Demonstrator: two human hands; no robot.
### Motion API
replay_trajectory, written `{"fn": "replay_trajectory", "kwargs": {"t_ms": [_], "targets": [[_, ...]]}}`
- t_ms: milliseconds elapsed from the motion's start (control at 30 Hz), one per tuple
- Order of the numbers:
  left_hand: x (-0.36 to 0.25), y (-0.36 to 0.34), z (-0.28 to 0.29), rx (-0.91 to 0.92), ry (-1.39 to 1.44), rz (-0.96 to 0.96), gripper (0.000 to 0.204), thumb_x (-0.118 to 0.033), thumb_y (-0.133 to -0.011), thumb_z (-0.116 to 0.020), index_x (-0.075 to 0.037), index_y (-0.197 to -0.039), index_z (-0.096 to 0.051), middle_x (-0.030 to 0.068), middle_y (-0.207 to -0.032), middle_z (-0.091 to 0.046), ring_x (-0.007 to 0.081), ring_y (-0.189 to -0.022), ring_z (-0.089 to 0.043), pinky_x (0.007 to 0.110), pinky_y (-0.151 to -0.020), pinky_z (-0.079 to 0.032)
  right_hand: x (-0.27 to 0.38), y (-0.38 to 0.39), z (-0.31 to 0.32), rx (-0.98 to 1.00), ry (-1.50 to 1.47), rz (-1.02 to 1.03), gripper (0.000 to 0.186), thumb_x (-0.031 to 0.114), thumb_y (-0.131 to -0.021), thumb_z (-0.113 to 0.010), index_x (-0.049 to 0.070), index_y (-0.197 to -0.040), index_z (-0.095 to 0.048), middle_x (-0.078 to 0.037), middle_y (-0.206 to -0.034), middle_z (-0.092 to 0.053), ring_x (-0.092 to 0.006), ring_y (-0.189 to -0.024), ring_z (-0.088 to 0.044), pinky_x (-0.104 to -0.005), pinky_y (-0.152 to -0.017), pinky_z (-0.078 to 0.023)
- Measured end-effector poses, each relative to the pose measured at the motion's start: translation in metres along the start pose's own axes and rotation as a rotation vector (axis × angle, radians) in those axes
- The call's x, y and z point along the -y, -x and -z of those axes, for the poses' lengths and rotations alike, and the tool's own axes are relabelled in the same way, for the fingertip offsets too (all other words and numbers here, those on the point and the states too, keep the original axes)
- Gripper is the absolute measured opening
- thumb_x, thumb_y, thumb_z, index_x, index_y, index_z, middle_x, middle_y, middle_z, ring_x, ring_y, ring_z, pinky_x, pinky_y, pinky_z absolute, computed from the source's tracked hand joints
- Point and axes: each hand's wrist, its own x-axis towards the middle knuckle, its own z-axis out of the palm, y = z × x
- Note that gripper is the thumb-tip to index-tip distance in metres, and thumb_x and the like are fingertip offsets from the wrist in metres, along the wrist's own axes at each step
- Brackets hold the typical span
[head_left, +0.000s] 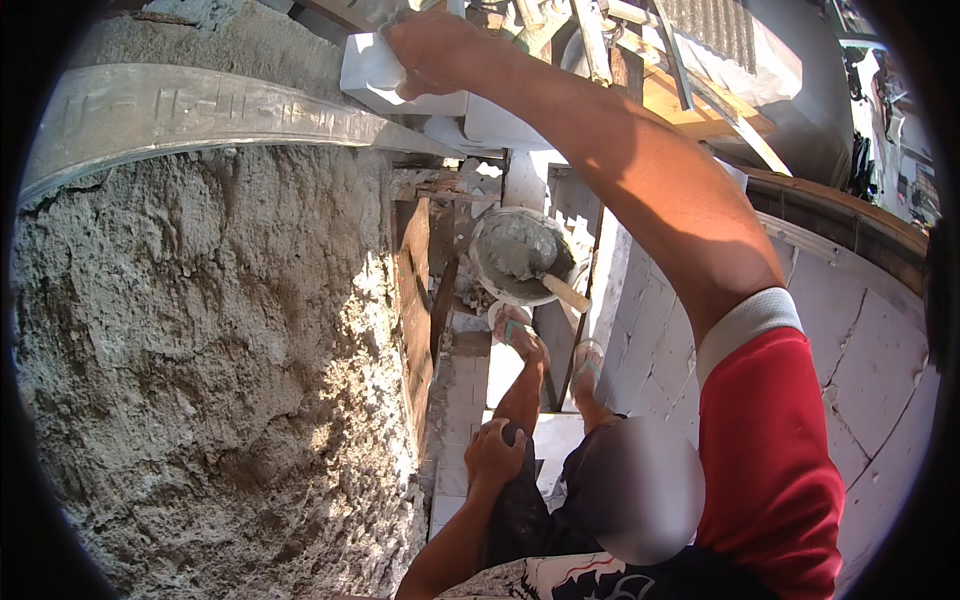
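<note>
My right arm reaches across to the upper left. There my right hand [430,52] is closed over a white block [365,70], its fingers bent against the top and side. The block lies at the end of a long grey metal strip [220,105]. Down by my leg, my left hand [495,455] is closed at the knee of my dark shorts [515,505]. A dark rounded bit shows at its fingers; I cannot make out whether it is cloth or a held thing. Near my feet stands a bucket [482,262] of wet grey mortar [515,245], with a wooden-handled tool [565,292] in it.
A rough plastered wall [200,350] fills the left side. On the right is a wall of pale blocks [850,350] with cracked joints. Wooden boards [690,105] and a corrugated sheet [712,30] lie at the top. My sandalled feet stand on narrow pale supports [605,290].
</note>
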Motion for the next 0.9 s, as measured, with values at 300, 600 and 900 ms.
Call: {"fn": "replay_trajectory", "kwargs": {"t_ms": [300, 600, 900], "targets": [[-0.024, -0.014, -0.001, -0.025, 0.004, 0.010, 0.055, -0.046, -0.094, -0.067, -0.013, -0.138, -0.068, 0.0116, -0.145, -0.066, 0.0331, -0.137, -0.060, 0.047, -0.116, -0.045, -0.033, -0.015, -0.006, -0.042, -0.059, 0.002, 0.047, 0.025, -0.083, -0.086, 0.001, -0.119, -0.068, -0.017, -0.109, -0.075, -0.0340, -0.110, -0.073, -0.0466, -0.091, -0.061], [-0.075, -0.007, -0.014, -0.044, 0.069, 0.055, 0.051, -0.044, -0.094, -0.068, -0.013, -0.135, -0.070, 0.0114, -0.143, -0.067, 0.0333, -0.137, -0.060, 0.047, -0.116, -0.045, -0.065, -0.009, -0.014, -0.191, -0.086, 0.125, 0.049, 0.036, -0.071, -0.094, 0.007, -0.107, -0.078, -0.014, -0.129, -0.069, -0.0378, -0.109, -0.071, -0.0491, -0.082, -0.058], [-0.102, -0.004, -0.028, -0.066, 0.126, 0.106, 0.049, -0.044, -0.096, -0.067, -0.012, -0.133, -0.071, 0.0126, -0.141, -0.068, 0.0347, -0.134, -0.061, 0.049, -0.116, -0.045, -0.068, -0.015, -0.026, -0.277, 0.061, 0.149, 0.052, 0.047, -0.077, -0.089, 0.000, -0.094, -0.074, -0.016, -0.116, -0.072, -0.0331, -0.096, -0.072, -0.0473, -0.075, -0.060]]}}
